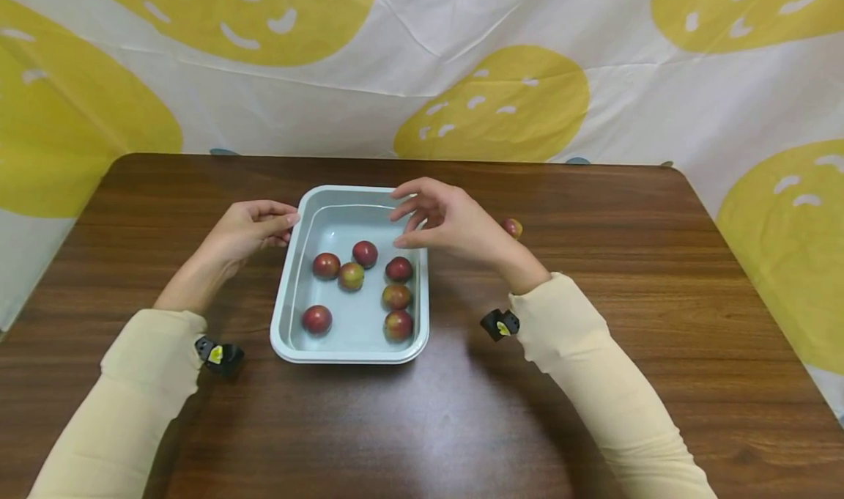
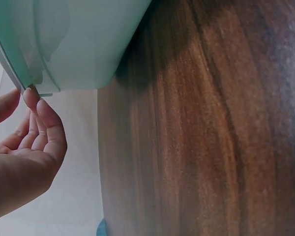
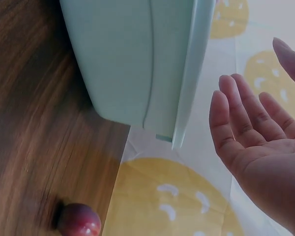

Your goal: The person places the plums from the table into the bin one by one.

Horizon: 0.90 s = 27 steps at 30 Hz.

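A pale blue-green plastic tray [image 1: 356, 346] stands on the table with several red and yellow-green plums [image 1: 351, 276] spread over its floor. At the tray's left edge my left hand [image 1: 245, 229] pinches the rim between thumb and fingers, which also shows in the left wrist view. My right hand [image 1: 448, 219] hovers over the tray's right rim, fingers loosely bent and thumb apart, holding nothing. In the right wrist view a gap separates that hand from the tray wall [image 3: 123, 59]. One plum [image 1: 511, 228] lies outside on the table, partly hidden behind the right wrist.
The brown wood-grain table [image 1: 626, 279] runs back to a white cloth [image 1: 316, 111] with yellow fruit shapes. Small black wrist cameras hang below both cream sleeves [image 1: 587, 345].
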### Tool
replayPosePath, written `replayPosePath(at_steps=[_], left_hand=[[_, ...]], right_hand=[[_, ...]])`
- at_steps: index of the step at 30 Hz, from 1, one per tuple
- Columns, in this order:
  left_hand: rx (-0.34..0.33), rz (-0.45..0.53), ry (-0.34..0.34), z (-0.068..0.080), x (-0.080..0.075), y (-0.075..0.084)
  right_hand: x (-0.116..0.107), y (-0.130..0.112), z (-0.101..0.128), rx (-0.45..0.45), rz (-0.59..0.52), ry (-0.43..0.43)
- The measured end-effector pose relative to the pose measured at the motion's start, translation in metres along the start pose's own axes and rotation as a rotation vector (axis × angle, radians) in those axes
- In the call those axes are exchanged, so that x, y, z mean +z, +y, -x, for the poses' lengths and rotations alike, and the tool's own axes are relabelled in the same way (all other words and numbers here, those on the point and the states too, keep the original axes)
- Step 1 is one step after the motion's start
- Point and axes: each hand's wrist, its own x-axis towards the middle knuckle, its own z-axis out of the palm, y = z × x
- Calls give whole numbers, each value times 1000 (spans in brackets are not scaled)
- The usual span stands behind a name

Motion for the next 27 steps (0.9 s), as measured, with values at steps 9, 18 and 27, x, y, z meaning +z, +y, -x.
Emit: replayPosePath(at_steps=[9, 18, 27], left_hand=[[1, -5, -5, -1, -1, -1], [-1, 6, 2, 0, -1, -1], [0, -5, -13, 1, -2, -2]], right_hand=[[-13, 3, 7, 13, -15, 36], [-26, 7, 15, 37, -24, 79], [-44, 12, 24, 46, -20, 115]])
